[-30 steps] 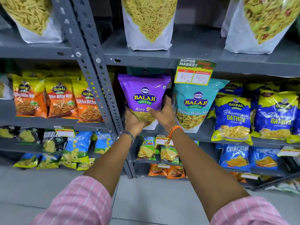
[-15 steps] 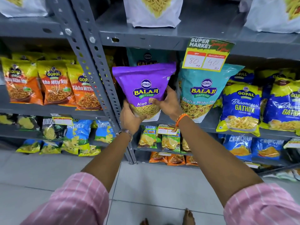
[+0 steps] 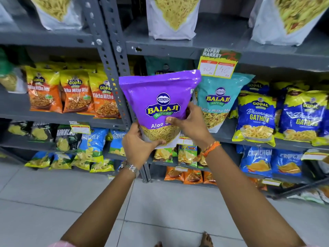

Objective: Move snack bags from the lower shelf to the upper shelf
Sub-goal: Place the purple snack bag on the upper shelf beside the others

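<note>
My left hand [image 3: 138,148] and right hand [image 3: 189,124] both clasp one glossy purple plastic snack bag [image 3: 158,102]; one teal plastic snack bag [image 3: 218,98] stands beside it, and three white pouches [image 3: 171,16] sit on the grey metal upper shelf [image 3: 178,47].

A purple Balaji bag [image 3: 158,104] is held upright in front of the grey shelving upright [image 3: 114,68]. Its lower left corner is gripped by the left hand [image 3: 137,147], its right edge by the right hand [image 3: 192,125]. Just right of the purple bag, a teal Balaji bag [image 3: 220,100] is seen on the lower shelf [image 3: 229,136]. Above the purple bag, the upper shelf [image 3: 178,49] carries a white pouch [image 3: 172,18].
</note>
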`<state>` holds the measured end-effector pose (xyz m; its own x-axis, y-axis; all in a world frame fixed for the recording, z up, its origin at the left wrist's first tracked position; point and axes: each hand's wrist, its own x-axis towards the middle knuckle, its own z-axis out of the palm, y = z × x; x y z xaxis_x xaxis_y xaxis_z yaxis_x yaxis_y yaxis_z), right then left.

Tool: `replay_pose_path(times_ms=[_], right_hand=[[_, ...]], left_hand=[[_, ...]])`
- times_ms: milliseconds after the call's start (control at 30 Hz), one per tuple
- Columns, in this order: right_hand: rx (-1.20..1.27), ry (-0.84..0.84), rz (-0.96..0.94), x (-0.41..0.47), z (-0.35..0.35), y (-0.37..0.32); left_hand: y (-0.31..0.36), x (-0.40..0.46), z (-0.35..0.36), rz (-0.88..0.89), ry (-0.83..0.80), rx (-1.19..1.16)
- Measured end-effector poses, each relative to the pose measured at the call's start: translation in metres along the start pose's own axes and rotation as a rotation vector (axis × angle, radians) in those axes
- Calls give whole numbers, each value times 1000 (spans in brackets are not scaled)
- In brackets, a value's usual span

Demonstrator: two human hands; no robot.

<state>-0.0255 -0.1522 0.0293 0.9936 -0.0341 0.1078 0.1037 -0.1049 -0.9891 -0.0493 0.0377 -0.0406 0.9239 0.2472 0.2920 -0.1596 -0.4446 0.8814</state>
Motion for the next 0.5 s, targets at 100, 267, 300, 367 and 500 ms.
replay_pose_path(times_ms=[100, 267, 300, 367, 500], right_hand=[[42, 33, -45, -19, -10, -39], [34, 78, -190, -33, -47, -117], [33, 94, -225, -33, -55, -133], [57, 127, -289, -28, -71, -162], [47, 258, -408, -3, -104, -212]], left_hand=[[38, -5, -14, 95, 22, -99], [106, 8, -23, 230, -11, -221], [120, 15, -22, 245, -24, -252], [152, 29, -18, 279, -50, -312], [220, 56, -4, 379, -35, -315]])
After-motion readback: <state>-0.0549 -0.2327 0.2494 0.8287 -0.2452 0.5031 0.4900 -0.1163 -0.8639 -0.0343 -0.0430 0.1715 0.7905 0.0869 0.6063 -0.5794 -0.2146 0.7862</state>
